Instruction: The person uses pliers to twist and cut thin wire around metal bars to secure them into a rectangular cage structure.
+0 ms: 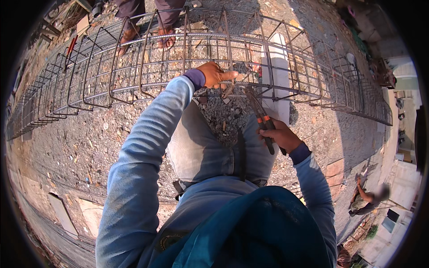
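Cage [229, 49]: my right hand [282, 136], closed round the pliers [260, 120], should work squarely, clear of my half-curled left hand [213, 75], whose hold I can't tell.

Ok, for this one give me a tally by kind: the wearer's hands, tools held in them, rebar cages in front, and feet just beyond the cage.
Wearer's hands: 2 (left hand, right hand)
Held tools: 1 (pincers)
Rebar cages: 1 (steel cage)
Feet beyond: 2 (another person's feet)
Total: 6
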A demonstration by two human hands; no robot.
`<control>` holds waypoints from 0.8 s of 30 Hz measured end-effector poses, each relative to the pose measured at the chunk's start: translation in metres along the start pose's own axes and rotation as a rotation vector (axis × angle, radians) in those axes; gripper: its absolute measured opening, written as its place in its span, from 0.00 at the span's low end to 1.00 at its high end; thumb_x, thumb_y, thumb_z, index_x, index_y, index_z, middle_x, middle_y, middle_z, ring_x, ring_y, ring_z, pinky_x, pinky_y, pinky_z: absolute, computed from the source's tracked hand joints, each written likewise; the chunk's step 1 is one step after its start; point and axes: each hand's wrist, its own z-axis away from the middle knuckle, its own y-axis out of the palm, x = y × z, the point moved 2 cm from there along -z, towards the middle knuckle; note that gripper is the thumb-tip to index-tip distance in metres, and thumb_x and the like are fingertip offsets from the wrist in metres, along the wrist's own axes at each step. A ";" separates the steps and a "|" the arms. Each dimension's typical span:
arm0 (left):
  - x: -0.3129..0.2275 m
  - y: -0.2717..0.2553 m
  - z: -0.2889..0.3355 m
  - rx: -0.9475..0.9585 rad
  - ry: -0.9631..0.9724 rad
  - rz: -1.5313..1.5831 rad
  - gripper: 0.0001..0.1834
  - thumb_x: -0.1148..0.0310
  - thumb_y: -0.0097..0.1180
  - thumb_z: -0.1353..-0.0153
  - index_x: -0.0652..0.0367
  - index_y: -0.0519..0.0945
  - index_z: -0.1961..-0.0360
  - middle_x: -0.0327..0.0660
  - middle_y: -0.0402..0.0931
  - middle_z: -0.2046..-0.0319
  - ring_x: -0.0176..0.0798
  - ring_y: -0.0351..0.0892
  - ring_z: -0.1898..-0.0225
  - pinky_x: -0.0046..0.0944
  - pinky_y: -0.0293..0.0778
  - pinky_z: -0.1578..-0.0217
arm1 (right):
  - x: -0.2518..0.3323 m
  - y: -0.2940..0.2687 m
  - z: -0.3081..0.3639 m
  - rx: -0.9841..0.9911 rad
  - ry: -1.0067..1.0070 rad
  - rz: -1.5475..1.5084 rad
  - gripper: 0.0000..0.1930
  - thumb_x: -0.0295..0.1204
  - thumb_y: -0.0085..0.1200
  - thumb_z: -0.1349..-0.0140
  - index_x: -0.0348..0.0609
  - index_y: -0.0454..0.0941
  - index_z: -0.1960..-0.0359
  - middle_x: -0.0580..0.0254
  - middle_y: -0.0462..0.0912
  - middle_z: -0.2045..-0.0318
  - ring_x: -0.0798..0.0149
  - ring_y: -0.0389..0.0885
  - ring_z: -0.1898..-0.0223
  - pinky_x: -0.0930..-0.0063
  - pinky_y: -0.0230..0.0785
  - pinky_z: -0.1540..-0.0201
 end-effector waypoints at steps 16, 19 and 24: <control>-0.001 0.002 -0.001 -0.033 0.061 0.063 0.47 0.24 0.47 0.53 0.68 0.83 0.74 0.42 0.76 0.85 0.32 0.72 0.85 0.36 0.73 0.80 | 0.102 -0.003 -0.002 0.167 0.202 0.755 0.23 0.35 0.52 0.40 0.41 0.67 0.44 0.61 0.73 0.63 0.63 0.74 0.61 0.60 0.73 0.59; 0.002 0.001 -0.003 -0.015 0.048 0.041 0.47 0.24 0.46 0.53 0.67 0.83 0.76 0.42 0.76 0.86 0.33 0.71 0.86 0.38 0.73 0.78 | 0.114 0.002 0.002 0.169 0.262 0.678 0.23 0.33 0.50 0.39 0.41 0.64 0.42 0.59 0.76 0.63 0.62 0.79 0.61 0.62 0.76 0.58; -0.004 0.003 0.000 -0.038 0.053 -0.001 0.46 0.24 0.45 0.52 0.64 0.83 0.79 0.41 0.71 0.90 0.35 0.73 0.84 0.42 0.73 0.74 | 0.092 -0.005 0.001 0.158 0.233 0.551 0.28 0.34 0.51 0.39 0.41 0.60 0.38 0.60 0.77 0.62 0.60 0.80 0.62 0.63 0.76 0.57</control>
